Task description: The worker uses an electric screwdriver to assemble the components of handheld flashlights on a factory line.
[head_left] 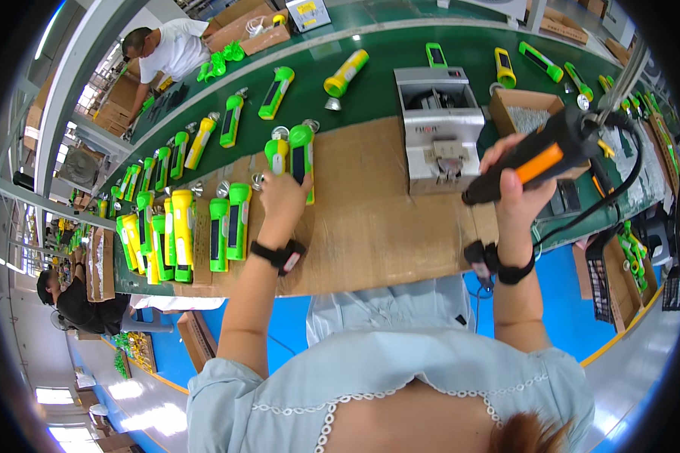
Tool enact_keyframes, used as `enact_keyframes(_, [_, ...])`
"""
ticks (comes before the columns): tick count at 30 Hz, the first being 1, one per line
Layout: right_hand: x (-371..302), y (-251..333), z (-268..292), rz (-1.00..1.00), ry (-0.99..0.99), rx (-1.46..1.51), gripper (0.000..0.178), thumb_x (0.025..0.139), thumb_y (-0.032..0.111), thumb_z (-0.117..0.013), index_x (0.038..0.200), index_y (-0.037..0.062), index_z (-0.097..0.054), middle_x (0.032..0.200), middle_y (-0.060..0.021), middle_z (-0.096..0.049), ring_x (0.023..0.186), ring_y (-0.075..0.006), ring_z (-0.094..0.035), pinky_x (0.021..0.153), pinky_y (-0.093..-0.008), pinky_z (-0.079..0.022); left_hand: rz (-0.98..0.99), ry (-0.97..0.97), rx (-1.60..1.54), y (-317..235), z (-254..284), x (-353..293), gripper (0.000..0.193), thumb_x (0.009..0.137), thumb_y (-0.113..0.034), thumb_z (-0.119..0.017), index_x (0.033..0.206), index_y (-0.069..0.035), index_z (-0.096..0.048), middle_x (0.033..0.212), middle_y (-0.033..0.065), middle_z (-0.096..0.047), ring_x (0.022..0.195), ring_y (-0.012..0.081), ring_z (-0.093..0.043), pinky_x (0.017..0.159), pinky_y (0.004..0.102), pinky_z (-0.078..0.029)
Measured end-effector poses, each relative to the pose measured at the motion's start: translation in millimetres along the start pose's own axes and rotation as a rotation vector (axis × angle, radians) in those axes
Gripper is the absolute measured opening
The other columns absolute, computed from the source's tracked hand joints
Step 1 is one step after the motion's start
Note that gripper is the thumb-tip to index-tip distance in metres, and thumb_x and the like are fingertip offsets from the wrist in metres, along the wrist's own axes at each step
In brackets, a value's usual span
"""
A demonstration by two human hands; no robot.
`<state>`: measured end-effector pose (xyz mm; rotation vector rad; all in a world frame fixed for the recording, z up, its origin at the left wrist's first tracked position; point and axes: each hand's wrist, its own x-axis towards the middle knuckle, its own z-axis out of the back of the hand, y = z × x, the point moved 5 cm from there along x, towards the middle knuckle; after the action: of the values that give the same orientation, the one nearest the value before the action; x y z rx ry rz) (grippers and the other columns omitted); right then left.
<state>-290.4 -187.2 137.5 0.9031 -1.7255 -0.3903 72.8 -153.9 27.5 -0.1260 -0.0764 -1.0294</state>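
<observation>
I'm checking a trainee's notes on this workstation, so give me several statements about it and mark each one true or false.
1. The right hand holds a black-and-orange tool. True.
2. The left hand holds a second such tool. False: it is at a green flashlight; whether it grips it is hard to tell.
3. An open box stands to the right of the grey machine. True.
4. The floor under the table is red. False: it is blue.
5. A black band is worn on the right wrist. True.
6. The machine stands to the left of the left hand. False: it stands to the right of it.
</observation>
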Motion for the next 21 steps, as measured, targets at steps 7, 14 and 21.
enact_keyframes(7, [35,0,-4,0.197,-0.035,-0.043,0.038,0.081,0.023,-0.066,0.1,-0.0054,-0.05,0.077,-0.0136,-0.056,0.065,-0.0226,-0.057,0.06,-0.033,-0.049,-0.277,-0.232,0.124,1,37,-129,0.044,0.074,-0.039,-0.067,0.083,0.004,-0.065,0.095,0.0229,-0.054,0.1,0.039,-0.05,0.079,0.045,-0.043])
enact_keyframes(14, [40,-20,-20,0.129,0.009,-0.09,0.023,0.085,0.019,-0.061,0.087,-0.0022,-0.054,0.07,-0.0089,-0.06,0.06,-0.016,-0.059,0.057,-0.0264,-0.048,-0.404,0.153,-0.356,-22,33,-160,0.056,0.085,-0.019,-0.058,0.135,-0.01,-0.035,0.072,0.0203,-0.058,0.066,0.0364,-0.058,0.059,0.0444,-0.045])
enact_keyframes(21, [39,-18,-40,0.015,0.087,-0.211,0.021,0.086,0.018,-0.061,0.085,-0.0007,-0.053,0.066,-0.0082,-0.058,0.055,-0.0143,-0.056,0.051,-0.0259,-0.045,-0.721,0.093,-0.403,-64,36,-174,0.061,0.065,-0.013,-0.071,0.121,-0.007,-0.05,0.075,0.0124,-0.06,0.073,0.0307,-0.059,0.063,0.0397,-0.046])
